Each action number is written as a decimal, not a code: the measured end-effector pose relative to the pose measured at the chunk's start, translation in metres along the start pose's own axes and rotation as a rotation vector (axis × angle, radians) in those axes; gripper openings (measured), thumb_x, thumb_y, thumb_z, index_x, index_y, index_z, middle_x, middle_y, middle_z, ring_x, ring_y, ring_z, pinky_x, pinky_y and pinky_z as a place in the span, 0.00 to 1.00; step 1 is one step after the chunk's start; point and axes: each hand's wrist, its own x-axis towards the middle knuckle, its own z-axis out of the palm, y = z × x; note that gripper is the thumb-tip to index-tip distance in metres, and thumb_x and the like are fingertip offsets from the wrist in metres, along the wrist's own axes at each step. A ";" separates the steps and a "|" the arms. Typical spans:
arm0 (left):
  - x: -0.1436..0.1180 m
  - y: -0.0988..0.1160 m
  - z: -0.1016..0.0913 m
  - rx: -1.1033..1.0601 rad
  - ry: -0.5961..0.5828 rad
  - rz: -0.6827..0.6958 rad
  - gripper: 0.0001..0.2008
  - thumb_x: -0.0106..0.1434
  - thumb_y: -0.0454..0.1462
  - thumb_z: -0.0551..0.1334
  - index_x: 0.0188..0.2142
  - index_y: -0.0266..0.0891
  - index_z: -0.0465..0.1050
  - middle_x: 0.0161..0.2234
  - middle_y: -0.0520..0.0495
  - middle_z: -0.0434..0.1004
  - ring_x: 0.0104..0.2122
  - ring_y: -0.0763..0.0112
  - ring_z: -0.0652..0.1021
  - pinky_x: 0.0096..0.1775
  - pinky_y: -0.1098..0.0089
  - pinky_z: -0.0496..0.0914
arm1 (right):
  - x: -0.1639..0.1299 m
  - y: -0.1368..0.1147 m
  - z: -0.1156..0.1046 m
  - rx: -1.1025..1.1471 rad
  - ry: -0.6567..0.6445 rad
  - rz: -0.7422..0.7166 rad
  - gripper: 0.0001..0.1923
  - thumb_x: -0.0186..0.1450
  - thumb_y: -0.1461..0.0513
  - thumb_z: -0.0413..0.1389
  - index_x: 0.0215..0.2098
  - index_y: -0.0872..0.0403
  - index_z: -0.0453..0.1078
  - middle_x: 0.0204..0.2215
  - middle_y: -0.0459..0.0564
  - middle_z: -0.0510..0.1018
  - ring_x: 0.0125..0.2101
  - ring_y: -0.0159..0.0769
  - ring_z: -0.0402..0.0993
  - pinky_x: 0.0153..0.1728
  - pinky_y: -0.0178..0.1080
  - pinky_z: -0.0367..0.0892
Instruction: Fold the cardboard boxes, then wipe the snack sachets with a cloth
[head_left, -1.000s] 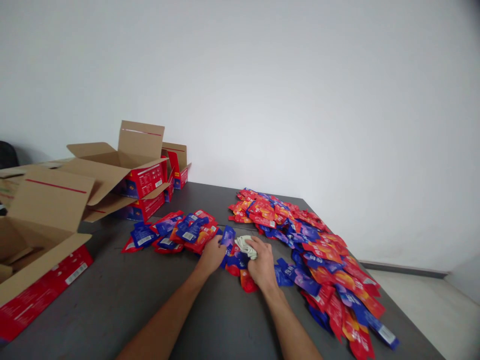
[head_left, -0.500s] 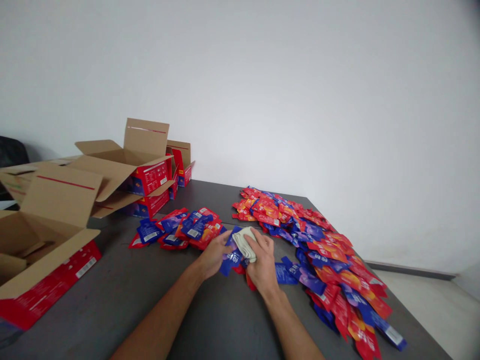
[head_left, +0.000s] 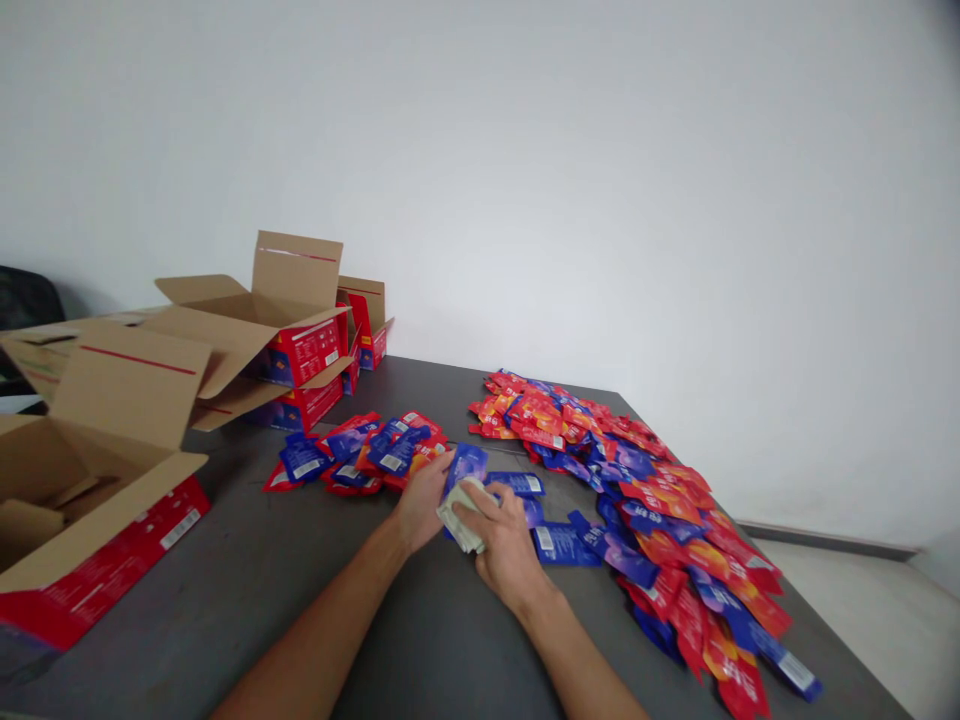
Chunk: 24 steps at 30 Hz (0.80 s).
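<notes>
A dark grey, flat tabletop [head_left: 247,570] carries everything. Along its left edge stand open cardboard boxes printed red and blue, with brown flaps: two stacked [head_left: 319,355] farther back, one [head_left: 127,540] at the near left. A long heap of glossy red, orange and blue pouches [head_left: 637,500] follows the right edge; a smaller pile of similar pouches [head_left: 397,450] lies left of the middle.

Over the middle, the right hand [head_left: 506,550] has its fingers bent around a folded off-white cloth [head_left: 461,515], pressed against the lower part of a flat, blue-and-purple foil pouch [head_left: 469,462]. The left hand [head_left: 421,505] seems to grip that pouch by its left side, though its fingertips are partly hidden.

For a clean wipe, I would keep the pouch backed by the left fingers, stroke lightly from centre to edge without creasing it, and turn the cloth to a fresh fold.
</notes>
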 end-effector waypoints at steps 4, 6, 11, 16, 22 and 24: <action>0.000 -0.013 0.007 0.003 -0.005 -0.023 0.16 0.64 0.46 0.59 0.44 0.37 0.74 0.36 0.44 0.80 0.37 0.65 0.79 0.39 0.67 0.73 | 0.000 0.013 0.004 -0.062 0.101 0.146 0.43 0.48 0.76 0.52 0.59 0.42 0.67 0.64 0.43 0.62 0.53 0.48 0.57 0.50 0.50 0.59; -0.001 -0.020 0.011 0.036 -0.029 -0.011 0.15 0.62 0.43 0.62 0.46 0.38 0.74 0.37 0.44 0.80 0.38 0.64 0.79 0.40 0.68 0.73 | 0.000 0.022 0.006 -0.081 0.177 0.218 0.43 0.48 0.77 0.51 0.60 0.43 0.67 0.65 0.45 0.61 0.53 0.49 0.57 0.51 0.52 0.59; -0.001 -0.024 0.009 0.173 0.029 0.076 0.22 0.53 0.34 0.67 0.49 0.41 0.74 0.40 0.45 0.80 0.38 0.66 0.80 0.40 0.69 0.72 | -0.003 0.039 0.008 0.012 0.335 0.276 0.41 0.48 0.77 0.48 0.58 0.47 0.69 0.63 0.48 0.63 0.52 0.49 0.58 0.51 0.54 0.61; 0.005 -0.021 -0.004 0.175 0.173 0.193 0.24 0.49 0.36 0.71 0.47 0.40 0.74 0.37 0.47 0.79 0.32 0.71 0.78 0.35 0.71 0.71 | -0.003 0.042 0.005 0.176 0.402 0.312 0.39 0.49 0.77 0.46 0.56 0.50 0.70 0.60 0.50 0.67 0.52 0.46 0.62 0.53 0.52 0.62; 0.010 -0.027 -0.016 0.238 0.317 0.311 0.20 0.48 0.36 0.72 0.42 0.40 0.74 0.35 0.51 0.77 0.29 0.76 0.75 0.33 0.74 0.69 | -0.002 0.035 0.016 0.331 0.370 0.146 0.35 0.51 0.76 0.47 0.54 0.50 0.71 0.58 0.51 0.71 0.53 0.43 0.64 0.54 0.51 0.62; 0.011 -0.029 -0.014 0.269 0.283 0.286 0.17 0.49 0.38 0.72 0.39 0.38 0.75 0.35 0.48 0.79 0.32 0.72 0.77 0.37 0.72 0.70 | -0.002 0.032 0.020 0.342 0.357 0.118 0.35 0.52 0.76 0.47 0.55 0.49 0.70 0.59 0.51 0.70 0.54 0.43 0.64 0.54 0.50 0.62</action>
